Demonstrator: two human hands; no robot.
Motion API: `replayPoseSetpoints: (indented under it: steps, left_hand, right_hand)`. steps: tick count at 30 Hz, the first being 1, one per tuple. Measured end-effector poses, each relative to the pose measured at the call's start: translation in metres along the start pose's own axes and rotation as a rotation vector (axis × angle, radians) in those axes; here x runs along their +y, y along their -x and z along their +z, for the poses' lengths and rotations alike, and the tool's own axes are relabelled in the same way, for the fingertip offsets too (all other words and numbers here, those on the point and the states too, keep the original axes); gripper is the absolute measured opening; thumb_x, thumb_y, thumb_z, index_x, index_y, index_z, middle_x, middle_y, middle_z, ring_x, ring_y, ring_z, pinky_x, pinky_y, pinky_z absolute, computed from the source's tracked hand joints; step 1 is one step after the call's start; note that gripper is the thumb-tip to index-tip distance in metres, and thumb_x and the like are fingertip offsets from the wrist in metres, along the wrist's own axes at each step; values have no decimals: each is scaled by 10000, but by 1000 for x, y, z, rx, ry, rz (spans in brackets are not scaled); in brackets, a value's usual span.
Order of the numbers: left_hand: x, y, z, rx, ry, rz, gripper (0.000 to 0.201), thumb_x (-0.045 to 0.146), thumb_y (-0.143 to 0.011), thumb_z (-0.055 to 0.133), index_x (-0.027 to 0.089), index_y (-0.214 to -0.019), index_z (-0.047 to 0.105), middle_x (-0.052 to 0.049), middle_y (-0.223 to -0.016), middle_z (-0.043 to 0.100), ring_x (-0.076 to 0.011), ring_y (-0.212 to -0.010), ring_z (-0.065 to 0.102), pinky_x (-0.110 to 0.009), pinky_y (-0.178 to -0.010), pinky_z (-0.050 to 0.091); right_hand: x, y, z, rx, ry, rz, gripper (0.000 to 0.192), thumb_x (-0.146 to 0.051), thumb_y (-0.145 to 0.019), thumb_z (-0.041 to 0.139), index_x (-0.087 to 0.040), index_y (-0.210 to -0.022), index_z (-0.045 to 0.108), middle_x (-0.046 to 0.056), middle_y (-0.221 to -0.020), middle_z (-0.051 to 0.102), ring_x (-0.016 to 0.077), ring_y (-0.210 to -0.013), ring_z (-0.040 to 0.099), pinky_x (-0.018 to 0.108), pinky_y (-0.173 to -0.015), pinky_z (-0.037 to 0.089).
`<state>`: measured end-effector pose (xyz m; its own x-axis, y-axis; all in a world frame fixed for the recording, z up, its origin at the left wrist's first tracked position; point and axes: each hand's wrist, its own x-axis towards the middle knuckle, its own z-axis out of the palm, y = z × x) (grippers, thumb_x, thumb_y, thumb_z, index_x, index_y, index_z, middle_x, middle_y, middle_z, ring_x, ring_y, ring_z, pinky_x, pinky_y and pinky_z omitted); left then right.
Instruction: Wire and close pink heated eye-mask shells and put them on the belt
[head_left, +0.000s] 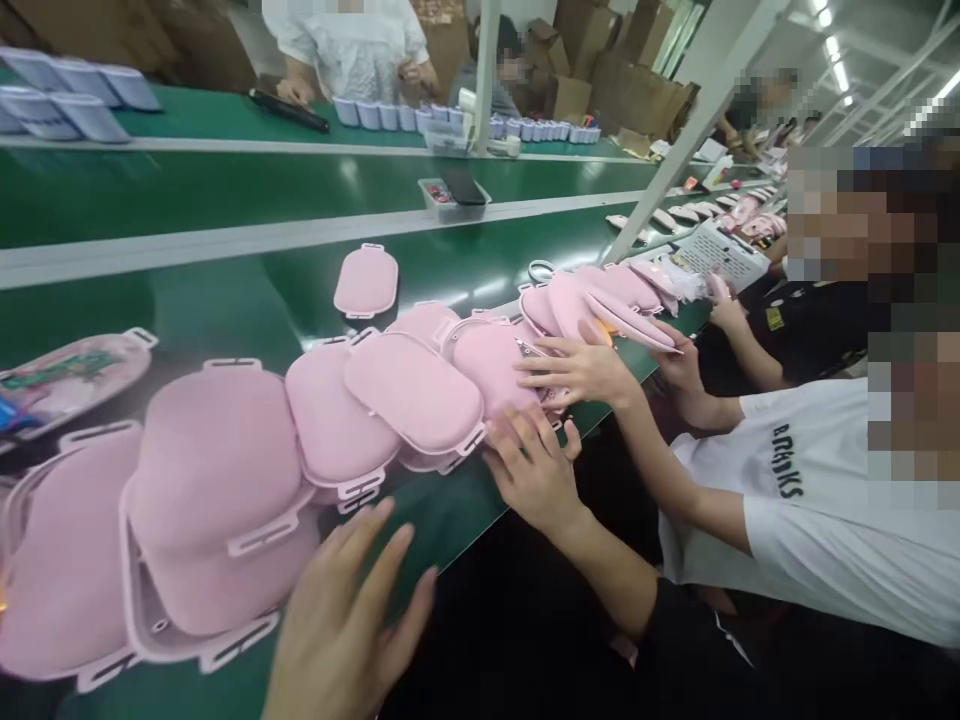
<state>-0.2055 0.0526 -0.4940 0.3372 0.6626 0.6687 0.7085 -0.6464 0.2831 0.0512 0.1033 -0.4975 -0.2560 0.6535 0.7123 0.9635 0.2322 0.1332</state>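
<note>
- The green belt (pixel 225 200) is the biggest thing here. It runs from the near left to the far right, with pale strips along it.
- A long row of pink shells (pixel 420 390) lies on the near edge of the belt. They overlap like fallen cards, and the row runs along the belt from left to right.
- The nearest pink shell (pixel 217 480) is big, round-cornered and smooth, with white tabs with slots on its edges. It is longer than it is wide, and its long side points away, up the belt. It leans on the shell under it.
- One pink shell (pixel 366 281) lies alone further up the belt, flat, its long side also pointing away.
- A co-worker in a white shirt (pixel 840 500) stands close on the right. That person's two hands (pixel 577 370) press on the middle of the row.
- Only one of the person's own hands shows. I take it for the right hand (pixel 345 620). It is open, fingers spread, holding nothing, just beside the nearest shell's edge.
- The left hand is out of sight.
- A small tray (pixel 454 195) sits far up the belt.
</note>
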Motion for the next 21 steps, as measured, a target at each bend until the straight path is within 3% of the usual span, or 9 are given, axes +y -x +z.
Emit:
replayPoseSetpoints:
  steps: [2, 4, 7, 11, 14, 16, 18, 21]
  left_hand:
    - [8, -34, 33, -19, -142, 52, 1037, 244, -919, 844, 230, -1767, 248, -282, -1539, 624, -491, -1384, 642, -638, -1123, 546]
    - [12, -67, 55, -46, -232, 15, 927, 278, -948, 811, 211, -1736, 327, -323, -1630, 530, -570, -1471, 553, -727, -1153, 484]
    - [7, -98, 64, -158, -264, -43, 670, 214, -997, 701, 216, -1632, 487, -295, -1707, 458, -573, -1546, 474, -741, -1212, 416]
    - [-5, -99, 56, -240, -244, -90, 667, 112, -982, 638, 251, -1621, 507, -239, -1731, 462, -517, -1591, 444, -732, -1296, 308]
    - [-9, -95, 54, -226, -239, -89, 727, 152, -978, 668, 280, -1661, 457, -218, -1748, 446, -533, -1611, 402, -771, -1301, 267]
    - [-8, -95, 56, -204, -231, -71, 726, 188, -972, 697, 267, -1656, 466, -227, -1735, 463, -561, -1601, 401, -803, -1283, 274]
    - [-6, -97, 60, -178, -220, -60, 704, 231, -974, 722, 245, -1638, 489, -250, -1712, 485, -577, -1581, 421, -817, -1261, 304]
    - [-3, -100, 65, -148, -213, -69, 668, 282, -983, 742, 228, -1609, 515, -269, -1683, 511, -574, -1566, 442, -809, -1247, 348]
  right_hand:
    - [18, -10, 9, 17, 13, 15, 364, -252, -1049, 620, -288, -1398, 717, 43, -1459, 757, 226, -1460, 606, 449, -1385, -14]
    - [34, -18, 16, -9, 0, -12, 445, -153, -1038, 566, -312, -1432, 701, 22, -1487, 741, 202, -1485, 602, 423, -1376, -36]
    - [51, -27, 19, 7, -50, -56, 493, -78, -1043, 530, -344, -1416, 711, -25, -1454, 760, 159, -1452, 637, 399, -1369, -66]
    - [71, -37, 9, -8, -126, -34, 469, -107, -1025, 544, -302, -1410, 728, -5, -1402, 789, 165, -1368, 690, 362, -1356, 174]
    - [84, -44, 0, -186, -174, -75, 511, -230, -1000, 642, -327, -1502, 661, 10, -1547, 698, 251, -1424, 637, 460, -1323, 323]
    - [89, -48, -4, -297, -201, -115, 596, -382, -969, 737, -347, -1550, 608, 11, -1668, 583, 312, -1467, 584, 520, -1293, 397]
    - [92, -50, -5, -323, -236, -125, 682, -467, -913, 814, -333, -1549, 605, 29, -1739, 487, 363, -1523, 518, 540, -1273, 452]
    - [94, -56, 0, -310, -298, -120, 667, -362, -856, 868, -312, -1488, 660, 68, -1739, 473, 406, -1583, 445, 570, -1296, 456]
